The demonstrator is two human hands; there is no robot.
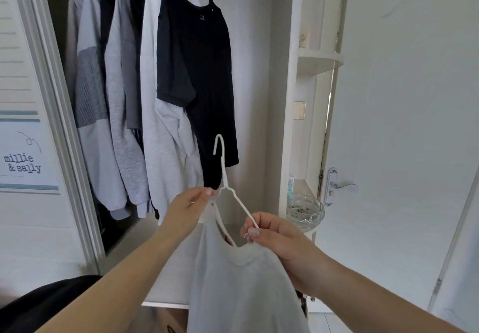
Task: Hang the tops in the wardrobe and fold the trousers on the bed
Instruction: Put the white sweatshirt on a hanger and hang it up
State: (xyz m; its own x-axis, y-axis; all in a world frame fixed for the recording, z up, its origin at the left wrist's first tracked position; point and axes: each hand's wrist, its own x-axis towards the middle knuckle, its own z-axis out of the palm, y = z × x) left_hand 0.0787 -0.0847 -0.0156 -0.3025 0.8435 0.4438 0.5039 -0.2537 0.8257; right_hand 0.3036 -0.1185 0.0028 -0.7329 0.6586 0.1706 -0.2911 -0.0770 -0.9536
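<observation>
A white top (241, 288) hangs in front of me, partly threaded on a white wire hanger (225, 177) whose hook points up. My left hand (188, 209) pinches the hanger's left shoulder together with the top's fabric. My right hand (278, 239) grips the top's neckline and the hanger's right arm. Behind them stands the open wardrobe (285, 99), where a black T-shirt (199, 73) and several grey and white tops (124, 99) hang from the rail. No trousers or bed are in view.
The wardrobe's sliding door (28, 125) with printed lettering stands at the left. Corner shelves (317, 61) at the wardrobe's right end carry a glass bowl (305, 212). A white room door (414, 125) with a handle (342, 185) is at the right. A cardboard box (168, 319) sits below.
</observation>
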